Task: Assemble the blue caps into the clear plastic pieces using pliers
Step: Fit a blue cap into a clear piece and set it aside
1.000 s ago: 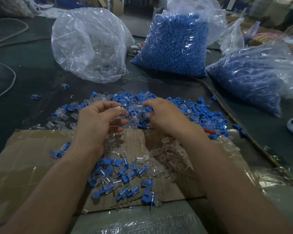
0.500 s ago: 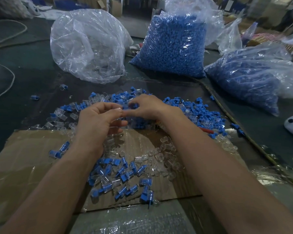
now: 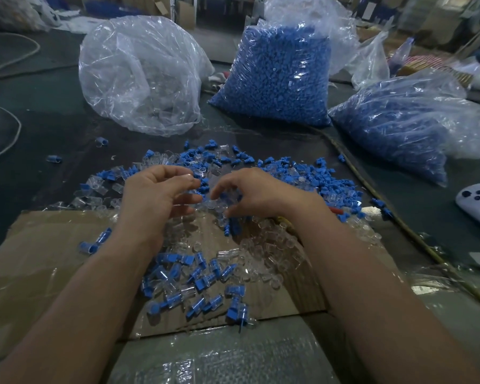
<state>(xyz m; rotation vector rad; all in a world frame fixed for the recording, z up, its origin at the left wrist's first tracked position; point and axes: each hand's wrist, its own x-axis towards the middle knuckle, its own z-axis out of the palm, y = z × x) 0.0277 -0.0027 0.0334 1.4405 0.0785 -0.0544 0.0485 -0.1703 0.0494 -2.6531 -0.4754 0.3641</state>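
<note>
My left hand hovers over the cardboard and pinches a clear plastic piece between thumb and forefinger. A short gap to its right, my right hand curls its fingers down onto the heap and closes on a clear plastic piece. Loose blue caps and clear pieces lie scattered behind and under both hands. Several capped pieces lie in a pile between my forearms. A red tool handle pokes out from under my right wrist; the rest of it is hidden.
At the back stand a clear bag of clear pieces and two bags of blue caps. A white object with dark dots lies at the right edge. A cord runs along the right.
My right hand had come up to my left fingertips half a second ago; it has since drawn back right and down onto the heap. My left hand has hardly moved.
</note>
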